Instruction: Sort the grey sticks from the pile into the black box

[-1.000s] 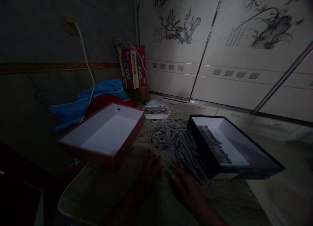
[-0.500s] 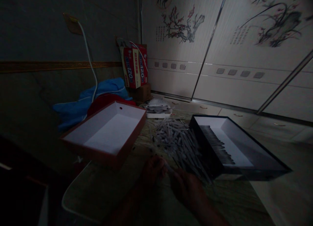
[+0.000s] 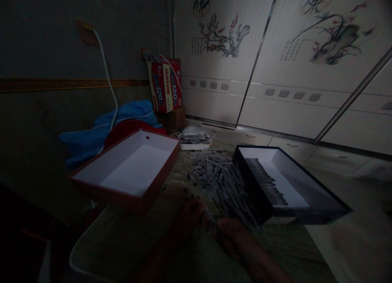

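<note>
In the dim light, my left hand (image 3: 188, 217) and my right hand (image 3: 235, 236) are close together over the near part of the table. Both are closed around a slim pen-like stick (image 3: 210, 217), which spans the gap between them; its details are too dark to make out. Just beyond them lies a loose pile of similar slim greyish sticks (image 3: 217, 172). To the right, a dark box (image 3: 315, 215) with a white inside has a row of such sticks (image 3: 266, 183) laid side by side along its left wall.
A red-brown box (image 3: 107, 193) with a white inside stands left on the table (image 3: 122, 238). Small dark bits (image 3: 185, 190) lie before the pile. Behind are a white tray (image 3: 196, 146) of sticks, a blue cloth (image 3: 128, 111), red cartons (image 3: 165, 85) and a white cable (image 3: 107, 66).
The view has shifted slightly, so the scene sits a little further left. My hands stay close together on the stick, with the right hand slightly changed in angle.
</note>
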Demonstrator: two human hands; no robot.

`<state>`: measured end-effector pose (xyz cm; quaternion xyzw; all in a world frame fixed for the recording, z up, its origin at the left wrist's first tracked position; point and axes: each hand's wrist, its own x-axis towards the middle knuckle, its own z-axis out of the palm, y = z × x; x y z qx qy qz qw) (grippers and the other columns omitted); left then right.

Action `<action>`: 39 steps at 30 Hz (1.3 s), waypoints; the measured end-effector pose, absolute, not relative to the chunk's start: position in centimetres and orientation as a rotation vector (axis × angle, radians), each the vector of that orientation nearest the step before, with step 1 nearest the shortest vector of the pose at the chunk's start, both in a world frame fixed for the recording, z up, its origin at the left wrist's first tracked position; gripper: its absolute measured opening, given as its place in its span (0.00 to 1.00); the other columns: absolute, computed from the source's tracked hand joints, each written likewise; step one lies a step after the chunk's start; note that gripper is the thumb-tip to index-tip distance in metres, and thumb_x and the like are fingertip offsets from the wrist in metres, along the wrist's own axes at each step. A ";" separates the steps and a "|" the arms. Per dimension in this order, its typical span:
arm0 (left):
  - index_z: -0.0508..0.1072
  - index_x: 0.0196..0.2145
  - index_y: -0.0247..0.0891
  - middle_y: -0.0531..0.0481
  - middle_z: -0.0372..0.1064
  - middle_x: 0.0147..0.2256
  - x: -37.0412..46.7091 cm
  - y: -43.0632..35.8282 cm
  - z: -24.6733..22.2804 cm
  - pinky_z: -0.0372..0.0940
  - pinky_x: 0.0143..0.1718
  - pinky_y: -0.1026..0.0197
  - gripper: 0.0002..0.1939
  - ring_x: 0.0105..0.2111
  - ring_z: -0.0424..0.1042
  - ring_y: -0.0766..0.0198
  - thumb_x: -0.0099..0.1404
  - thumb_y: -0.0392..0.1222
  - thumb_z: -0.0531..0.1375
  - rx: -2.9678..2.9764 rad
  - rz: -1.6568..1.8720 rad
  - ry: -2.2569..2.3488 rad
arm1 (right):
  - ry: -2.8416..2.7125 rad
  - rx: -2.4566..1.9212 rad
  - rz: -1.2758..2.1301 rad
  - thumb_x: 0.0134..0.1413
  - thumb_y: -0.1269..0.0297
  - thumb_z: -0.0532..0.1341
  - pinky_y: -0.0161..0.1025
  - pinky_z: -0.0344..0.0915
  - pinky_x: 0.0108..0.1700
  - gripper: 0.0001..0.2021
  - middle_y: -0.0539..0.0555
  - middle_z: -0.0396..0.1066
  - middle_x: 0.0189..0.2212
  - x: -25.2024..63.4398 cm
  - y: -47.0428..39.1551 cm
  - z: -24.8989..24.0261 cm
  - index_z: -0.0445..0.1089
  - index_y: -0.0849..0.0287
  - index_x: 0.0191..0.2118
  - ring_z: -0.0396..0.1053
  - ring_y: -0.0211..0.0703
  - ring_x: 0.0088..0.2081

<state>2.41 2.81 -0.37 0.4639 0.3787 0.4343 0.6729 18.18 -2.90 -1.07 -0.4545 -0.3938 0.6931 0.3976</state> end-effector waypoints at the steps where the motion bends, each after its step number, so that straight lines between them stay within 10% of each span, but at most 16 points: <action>1: 0.70 0.24 0.35 0.56 0.63 0.13 2.4 2.9 -0.5 0.52 0.16 0.68 0.19 0.13 0.58 0.72 0.53 0.56 0.60 1.026 0.976 0.841 | -1.055 -1.155 1.660 0.44 0.42 0.59 0.29 0.35 0.17 0.23 0.40 0.46 0.12 18.2 -2.8 -1.5 0.61 0.61 0.21 0.40 0.26 0.15; 17: 0.73 0.31 0.33 0.47 0.74 0.26 2.2 3.2 -1.2 0.68 0.32 0.56 0.17 0.27 0.73 0.59 0.50 0.51 0.64 0.910 0.927 0.782 | -1.087 -1.178 1.603 0.49 0.41 0.53 0.29 0.35 0.15 0.24 0.39 0.47 0.11 17.6 -3.1 -2.9 0.67 0.62 0.28 0.38 0.27 0.13; 32: 0.72 0.29 0.33 0.46 0.74 0.26 1.9 2.8 -0.6 0.68 0.30 0.57 0.16 0.27 0.73 0.59 0.52 0.51 0.63 0.899 0.943 0.749 | -1.355 -1.368 1.075 0.53 0.43 0.51 0.34 0.55 0.30 0.23 0.51 0.62 0.22 15.8 -3.4 -2.2 0.65 0.60 0.25 0.58 0.38 0.27; 39: 0.72 0.28 0.33 0.46 0.74 0.25 2.0 2.9 -1.0 0.64 0.25 0.62 0.16 0.23 0.71 0.64 0.53 0.51 0.62 0.870 0.950 0.705 | -0.990 -1.196 1.480 0.45 0.40 0.56 0.30 0.44 0.17 0.24 0.42 0.50 0.13 15.0 -3.5 -2.0 0.64 0.60 0.23 0.45 0.29 0.15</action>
